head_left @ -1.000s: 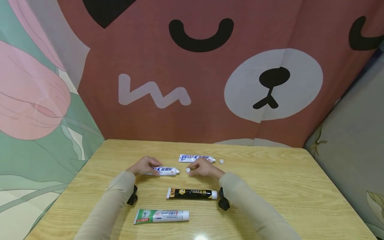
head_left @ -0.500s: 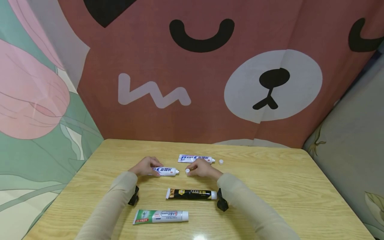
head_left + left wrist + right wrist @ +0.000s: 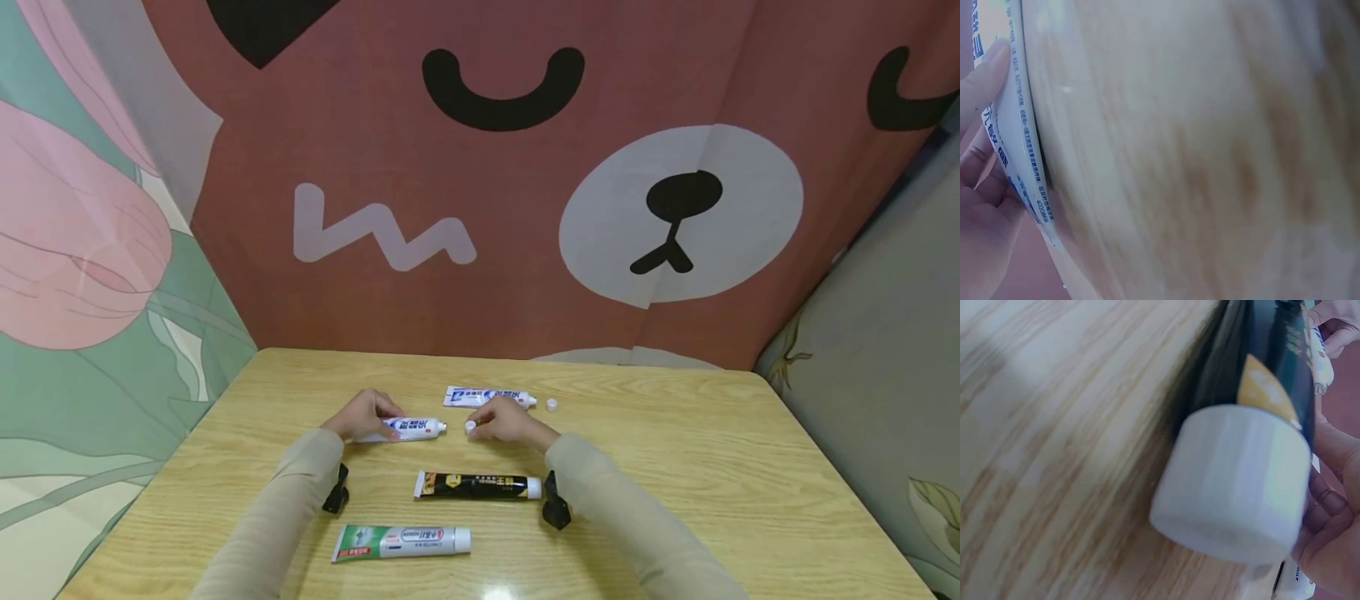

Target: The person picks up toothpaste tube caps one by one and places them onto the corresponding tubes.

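Note:
My left hand (image 3: 366, 414) holds a white and blue toothpaste tube (image 3: 416, 428) by its body, thumb on the near side. The tube's bare nozzle points right. In the left wrist view the thumb presses on the printed face of this toothpaste tube (image 3: 1019, 131). A short gap to the right, my right hand (image 3: 506, 419) pinches a small white cap (image 3: 470, 426) between thumb and fingertips. The right wrist view shows that hand (image 3: 1335, 512) at the right edge, its fingertips partly hidden behind a black tube (image 3: 1272, 369) with a white cap (image 3: 1232, 484).
Behind the right hand lies a second white and blue toothpaste tube (image 3: 487, 397), uncapped, with a loose white cap (image 3: 552, 405) beside its nozzle. Nearer are a capped black tube (image 3: 480, 485) and a green and white tube (image 3: 405, 542). A bear-print curtain (image 3: 480, 317) hangs behind the wooden table (image 3: 675, 483).
The tube in the left hand has tilted a little, its tail showing more below the hand. The right hand keeps its pinch on the cap, almost in the same place.

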`<action>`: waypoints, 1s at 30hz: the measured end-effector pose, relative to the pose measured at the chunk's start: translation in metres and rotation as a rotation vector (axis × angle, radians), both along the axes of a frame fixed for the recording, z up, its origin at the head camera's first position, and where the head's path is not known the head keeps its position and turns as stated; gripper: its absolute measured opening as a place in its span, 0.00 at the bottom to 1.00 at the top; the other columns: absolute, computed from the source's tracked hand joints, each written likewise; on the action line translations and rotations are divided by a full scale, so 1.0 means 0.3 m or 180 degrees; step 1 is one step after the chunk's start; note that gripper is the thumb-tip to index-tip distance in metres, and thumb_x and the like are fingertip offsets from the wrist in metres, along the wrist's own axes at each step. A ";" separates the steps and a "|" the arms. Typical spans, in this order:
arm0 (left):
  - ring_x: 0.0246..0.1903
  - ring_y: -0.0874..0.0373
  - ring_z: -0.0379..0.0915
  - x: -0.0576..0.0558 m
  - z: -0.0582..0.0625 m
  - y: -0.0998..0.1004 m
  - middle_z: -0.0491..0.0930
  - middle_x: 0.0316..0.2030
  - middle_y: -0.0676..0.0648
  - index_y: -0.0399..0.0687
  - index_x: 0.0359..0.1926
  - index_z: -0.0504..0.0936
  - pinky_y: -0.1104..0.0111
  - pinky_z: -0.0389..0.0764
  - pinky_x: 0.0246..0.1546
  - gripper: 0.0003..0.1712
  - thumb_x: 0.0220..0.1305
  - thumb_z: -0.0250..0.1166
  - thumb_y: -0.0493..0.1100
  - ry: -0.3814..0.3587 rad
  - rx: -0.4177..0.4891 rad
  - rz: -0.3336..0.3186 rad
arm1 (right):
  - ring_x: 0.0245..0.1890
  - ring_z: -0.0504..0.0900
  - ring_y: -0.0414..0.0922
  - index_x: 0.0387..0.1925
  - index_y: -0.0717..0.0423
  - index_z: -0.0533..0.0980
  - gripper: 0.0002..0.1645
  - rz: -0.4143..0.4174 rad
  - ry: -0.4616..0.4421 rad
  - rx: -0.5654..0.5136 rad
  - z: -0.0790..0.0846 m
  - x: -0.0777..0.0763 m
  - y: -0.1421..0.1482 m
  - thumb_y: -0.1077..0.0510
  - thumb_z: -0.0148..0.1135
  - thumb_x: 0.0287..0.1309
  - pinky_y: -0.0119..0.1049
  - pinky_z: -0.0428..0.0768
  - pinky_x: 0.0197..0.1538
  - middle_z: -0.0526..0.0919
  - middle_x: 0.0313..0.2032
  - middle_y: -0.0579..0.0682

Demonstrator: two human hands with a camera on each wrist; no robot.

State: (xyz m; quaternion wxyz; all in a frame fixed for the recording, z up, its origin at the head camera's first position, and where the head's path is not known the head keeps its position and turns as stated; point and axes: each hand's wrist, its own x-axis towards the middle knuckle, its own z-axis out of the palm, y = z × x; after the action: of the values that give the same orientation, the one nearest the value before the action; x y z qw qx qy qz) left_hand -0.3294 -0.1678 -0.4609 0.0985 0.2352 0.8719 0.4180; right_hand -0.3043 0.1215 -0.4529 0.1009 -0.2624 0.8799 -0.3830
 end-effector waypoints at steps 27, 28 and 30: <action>0.29 0.58 0.77 0.020 0.067 -0.007 0.82 0.33 0.43 0.34 0.33 0.85 0.68 0.77 0.31 0.11 0.44 0.71 0.31 -0.0231 0.0103 -0.0179 | 0.23 0.79 0.46 0.38 0.62 0.81 0.10 -0.0198 -0.0102 -0.0256 0.020 0.037 0.024 0.62 0.64 0.52 0.34 0.75 0.25 0.82 0.25 0.49; 0.29 0.58 0.77 0.021 0.072 -0.006 0.82 0.33 0.42 0.34 0.33 0.85 0.68 0.77 0.31 0.11 0.44 0.71 0.31 -0.0238 0.0111 -0.0190 | 0.23 0.79 0.46 0.37 0.62 0.82 0.10 -0.0211 -0.0102 -0.0244 0.019 0.037 0.026 0.62 0.64 0.52 0.34 0.75 0.25 0.82 0.25 0.49; 0.28 0.58 0.76 0.022 0.081 -0.003 0.82 0.32 0.42 0.33 0.33 0.84 0.68 0.77 0.30 0.11 0.43 0.71 0.30 -0.0268 0.0152 -0.0223 | 0.23 0.79 0.45 0.36 0.61 0.82 0.09 -0.0237 -0.0097 -0.0235 0.016 0.038 0.030 0.61 0.64 0.52 0.33 0.75 0.24 0.82 0.24 0.49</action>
State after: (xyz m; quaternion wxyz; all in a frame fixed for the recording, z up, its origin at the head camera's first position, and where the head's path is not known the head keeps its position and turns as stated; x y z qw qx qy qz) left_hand -0.3226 -0.1687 -0.4366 0.1441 0.2501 0.8480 0.4444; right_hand -0.2930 0.1304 -0.4481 0.0901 -0.2272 0.8727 -0.4226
